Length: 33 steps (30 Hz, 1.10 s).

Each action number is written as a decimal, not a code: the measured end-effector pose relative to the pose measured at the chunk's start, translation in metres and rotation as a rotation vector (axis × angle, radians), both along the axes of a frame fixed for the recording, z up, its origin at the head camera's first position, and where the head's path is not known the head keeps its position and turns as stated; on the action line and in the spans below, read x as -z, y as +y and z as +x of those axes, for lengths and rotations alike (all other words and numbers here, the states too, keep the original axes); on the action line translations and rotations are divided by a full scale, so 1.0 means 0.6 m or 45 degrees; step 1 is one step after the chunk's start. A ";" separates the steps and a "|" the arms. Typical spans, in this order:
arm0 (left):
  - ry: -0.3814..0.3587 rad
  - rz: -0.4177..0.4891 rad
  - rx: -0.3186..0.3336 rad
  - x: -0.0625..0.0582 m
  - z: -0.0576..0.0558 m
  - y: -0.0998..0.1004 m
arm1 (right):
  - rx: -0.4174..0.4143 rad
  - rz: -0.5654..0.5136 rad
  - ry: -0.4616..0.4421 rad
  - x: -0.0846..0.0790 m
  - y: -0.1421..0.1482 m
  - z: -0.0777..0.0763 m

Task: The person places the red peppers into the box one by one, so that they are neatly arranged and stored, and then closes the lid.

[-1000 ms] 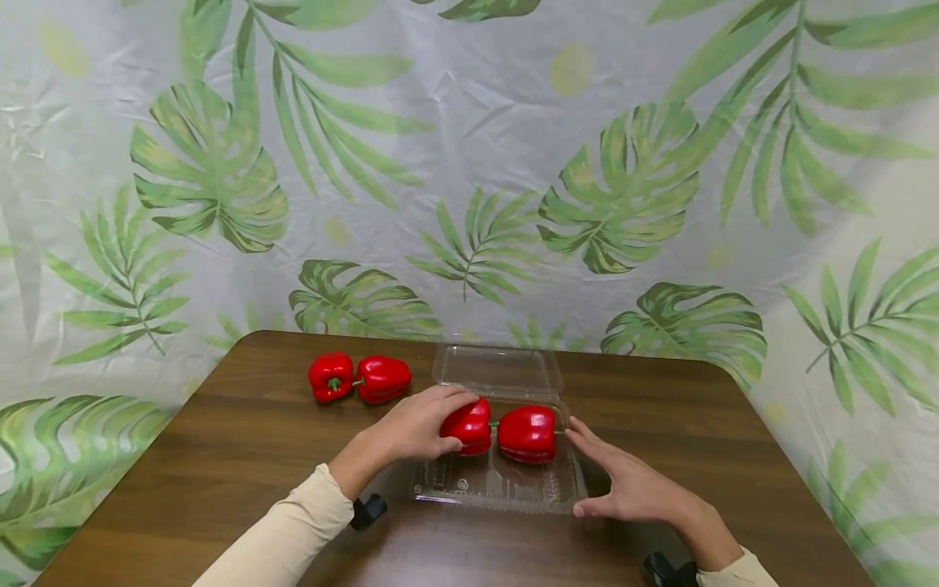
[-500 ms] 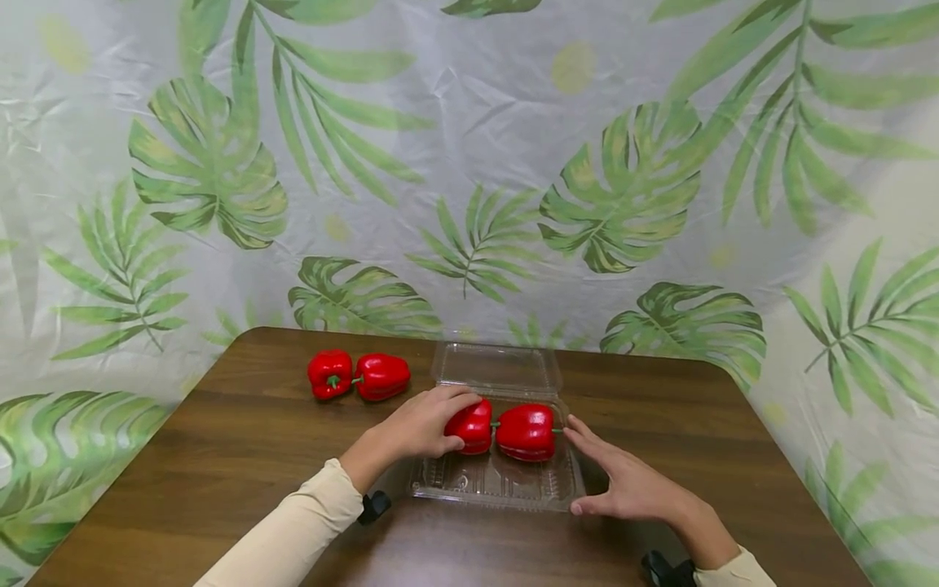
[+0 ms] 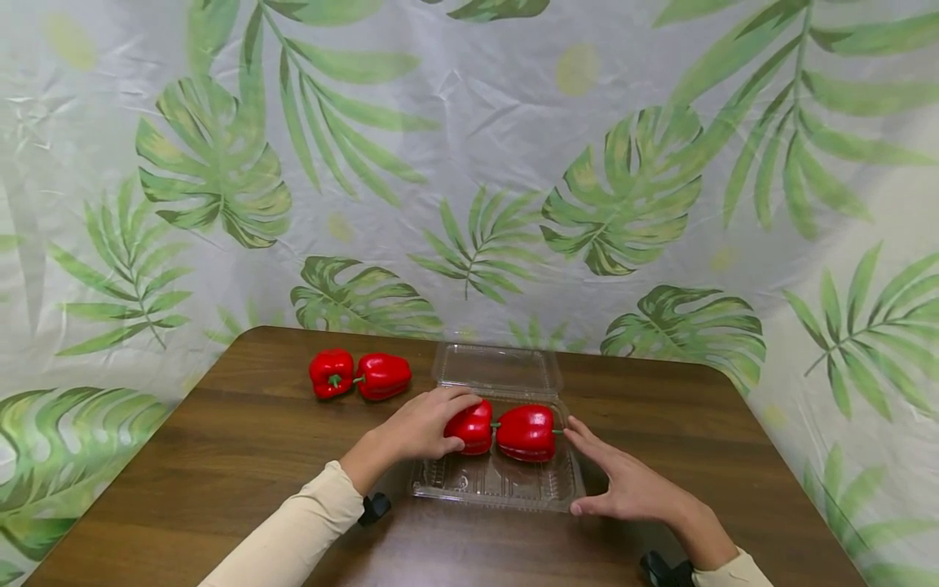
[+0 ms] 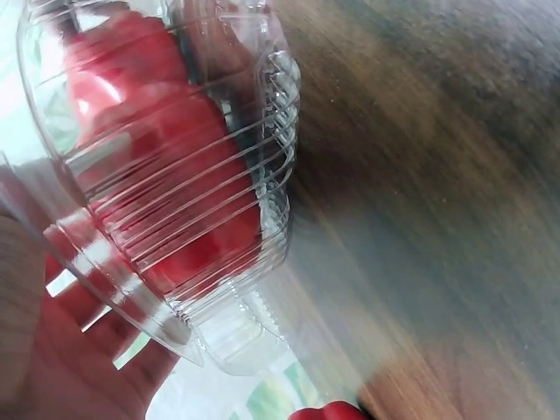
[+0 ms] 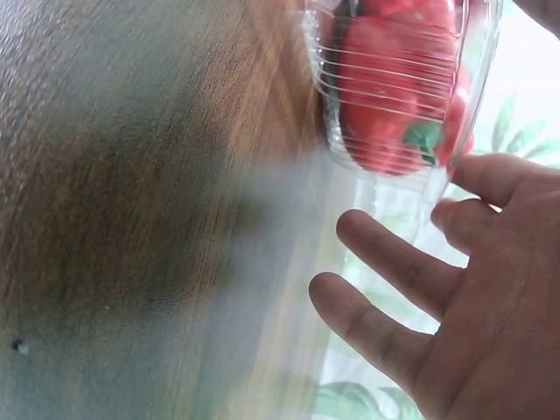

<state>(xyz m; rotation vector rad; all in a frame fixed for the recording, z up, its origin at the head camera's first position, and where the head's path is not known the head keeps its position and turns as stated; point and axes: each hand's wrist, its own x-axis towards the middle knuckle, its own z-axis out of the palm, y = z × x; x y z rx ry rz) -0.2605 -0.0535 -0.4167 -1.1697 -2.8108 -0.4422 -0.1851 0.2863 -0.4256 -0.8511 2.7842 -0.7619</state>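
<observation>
As the head camera looked down, your left hand [image 3: 409, 430] gripped the left pepper [image 3: 473, 429], its fingers over the far side and its thumb on the near side. That pepper lay on its side in the clear container [image 3: 506, 492], long axis running left to right, stem pointing right toward the right pepper [image 3: 526, 433], which lay along the same line, stem also right. Your right hand [image 3: 632, 483] was open and held nothing, fingertips by the container's right rim, thumb at its near right corner. Only this view showed the whole lid [image 3: 499, 368], folded back on the far side close to the table's [image 3: 682, 440] far edge. Two more red peppers [image 3: 384, 376] lay farther left, well apart from the container. Bare wood stretched from your right hand to the table's right edge, and container floor showed between the peppers and the near rim.

Through your left wrist camera, the container's ribbed wall stood in front of the peppers, blurring their outlines.

Through your right wrist camera, a green stem showed behind the clear wall, and your fingers were spread apart.
</observation>
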 end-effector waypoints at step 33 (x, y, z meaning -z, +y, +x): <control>0.259 0.679 -0.153 -0.032 -0.055 -0.082 | -0.042 -0.002 0.021 0.001 0.003 -0.004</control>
